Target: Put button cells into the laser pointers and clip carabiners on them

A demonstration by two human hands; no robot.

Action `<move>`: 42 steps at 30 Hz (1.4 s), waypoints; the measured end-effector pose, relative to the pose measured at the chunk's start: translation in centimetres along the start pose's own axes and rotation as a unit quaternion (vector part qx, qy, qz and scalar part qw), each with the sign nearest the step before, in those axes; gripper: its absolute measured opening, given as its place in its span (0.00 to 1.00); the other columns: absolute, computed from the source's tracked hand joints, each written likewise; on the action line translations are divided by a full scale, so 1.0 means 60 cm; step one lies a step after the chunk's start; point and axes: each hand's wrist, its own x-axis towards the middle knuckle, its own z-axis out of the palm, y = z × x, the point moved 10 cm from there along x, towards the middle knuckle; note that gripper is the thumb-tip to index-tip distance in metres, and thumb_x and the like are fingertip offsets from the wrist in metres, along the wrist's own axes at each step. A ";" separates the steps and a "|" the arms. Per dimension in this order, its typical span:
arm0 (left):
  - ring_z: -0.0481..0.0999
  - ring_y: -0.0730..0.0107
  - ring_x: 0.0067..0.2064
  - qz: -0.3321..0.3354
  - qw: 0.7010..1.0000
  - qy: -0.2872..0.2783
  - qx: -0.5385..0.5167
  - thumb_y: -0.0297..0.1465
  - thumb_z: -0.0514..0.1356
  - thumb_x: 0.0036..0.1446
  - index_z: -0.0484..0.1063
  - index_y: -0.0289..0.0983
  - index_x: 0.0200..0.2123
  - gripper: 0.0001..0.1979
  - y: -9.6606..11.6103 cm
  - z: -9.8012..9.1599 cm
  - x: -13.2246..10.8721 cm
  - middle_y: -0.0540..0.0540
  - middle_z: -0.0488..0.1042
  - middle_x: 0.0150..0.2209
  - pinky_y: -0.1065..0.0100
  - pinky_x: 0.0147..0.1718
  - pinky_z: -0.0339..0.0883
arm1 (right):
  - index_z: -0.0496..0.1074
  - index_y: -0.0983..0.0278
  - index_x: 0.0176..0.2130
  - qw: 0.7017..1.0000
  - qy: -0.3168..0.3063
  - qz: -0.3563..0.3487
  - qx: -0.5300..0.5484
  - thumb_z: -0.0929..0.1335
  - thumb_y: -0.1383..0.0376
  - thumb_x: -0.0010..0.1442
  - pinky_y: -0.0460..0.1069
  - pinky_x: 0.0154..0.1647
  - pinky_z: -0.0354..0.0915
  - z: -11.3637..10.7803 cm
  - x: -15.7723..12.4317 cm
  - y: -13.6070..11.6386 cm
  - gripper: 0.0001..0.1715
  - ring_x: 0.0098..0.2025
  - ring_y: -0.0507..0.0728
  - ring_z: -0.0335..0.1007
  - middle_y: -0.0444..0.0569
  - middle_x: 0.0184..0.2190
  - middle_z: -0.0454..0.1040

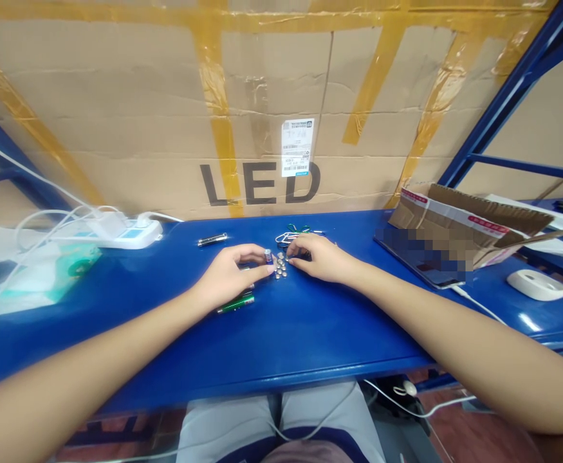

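My left hand (233,273) is closed round a small blue metal tube (268,256), held upright between thumb and fingers. Just right of it lies a small pile of silver button cells (280,270) on the blue table. Thumb and forefinger of my right hand (317,257) are pinched at the edge of that pile, with a tiny silver button cell (286,260) at their tips. A green metal tube (235,304) lies below my left hand, and other tubes are partly hidden behind that hand. Farther back is a black-and-silver tube with a ring end (212,240).
Behind my right hand lies a bundle of thin white and green cords (286,238). A power strip (134,235) and a green-white plastic packet (40,276) are at left. At right are a phone (406,257), an open cardboard box (459,222) and a white device (536,285). A large carton (156,128) stands behind.
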 end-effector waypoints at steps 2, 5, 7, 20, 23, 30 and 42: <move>0.81 0.59 0.44 0.010 1.000 -0.002 0.007 0.38 0.69 0.50 0.78 0.37 0.39 0.15 0.004 0.000 0.000 0.44 0.82 0.40 0.57 0.49 0.73 | 0.75 0.64 0.37 1.000 -0.003 -0.003 0.009 0.69 0.69 0.59 0.51 0.41 0.64 0.002 0.000 -0.001 0.04 0.38 0.56 0.71 0.50 0.36 0.77; 0.81 0.60 0.43 0.049 0.997 0.005 0.061 0.37 0.68 0.51 0.79 0.38 0.38 0.12 0.019 0.000 -0.005 0.45 0.82 0.40 0.57 0.50 0.73 | 0.74 0.65 0.38 1.000 -0.005 -0.010 0.023 0.69 0.69 0.59 0.50 0.41 0.64 0.002 0.000 -0.004 0.04 0.37 0.55 0.71 0.50 0.36 0.77; 0.81 0.60 0.44 0.072 0.993 0.004 0.090 0.37 0.67 0.53 0.79 0.39 0.38 0.11 0.028 0.003 -0.010 0.45 0.82 0.41 0.57 0.51 0.73 | 0.74 0.64 0.38 1.000 -0.003 -0.015 0.027 0.69 0.69 0.59 0.51 0.42 0.64 0.002 0.000 -0.004 0.05 0.38 0.56 0.71 0.50 0.37 0.77; 0.80 0.60 0.43 0.094 0.985 0.007 0.147 0.37 0.66 0.53 0.79 0.39 0.38 0.11 0.036 0.005 -0.014 0.45 0.81 0.40 0.58 0.48 0.74 | 0.74 0.64 0.35 0.995 0.026 0.024 0.096 0.68 0.68 0.60 0.53 0.44 0.67 -0.012 0.002 0.001 0.03 0.38 0.56 0.73 0.51 0.38 0.79; 0.80 0.60 0.42 0.098 0.984 0.010 0.150 0.37 0.66 0.54 0.80 0.39 0.38 0.11 0.037 0.004 -0.015 0.45 0.81 0.40 0.59 0.47 0.74 | 0.74 0.64 0.38 0.980 0.059 0.029 0.188 0.69 0.63 0.62 0.54 0.46 0.68 -0.028 -0.004 -0.008 0.07 0.40 0.56 0.73 0.51 0.39 0.79; 0.81 0.61 0.42 0.139 0.979 0.008 0.147 0.36 0.66 0.55 0.80 0.40 0.39 0.09 0.051 0.005 -0.017 0.46 0.82 0.39 0.60 0.47 0.74 | 0.73 0.61 0.40 0.970 0.110 -0.179 0.121 0.66 0.64 0.66 0.53 0.46 0.68 -0.075 -0.037 -0.117 0.05 0.41 0.56 0.70 0.50 0.40 0.76; 0.80 0.61 0.43 0.133 0.978 0.016 0.157 0.35 0.66 0.54 0.80 0.40 0.39 0.09 0.048 0.006 -0.012 0.47 0.82 0.40 0.60 0.48 0.72 | 0.71 0.62 0.39 0.971 0.115 -0.127 0.166 0.67 0.64 0.63 0.52 0.42 0.68 -0.079 -0.037 -0.102 0.03 0.37 0.54 0.71 0.48 0.37 0.76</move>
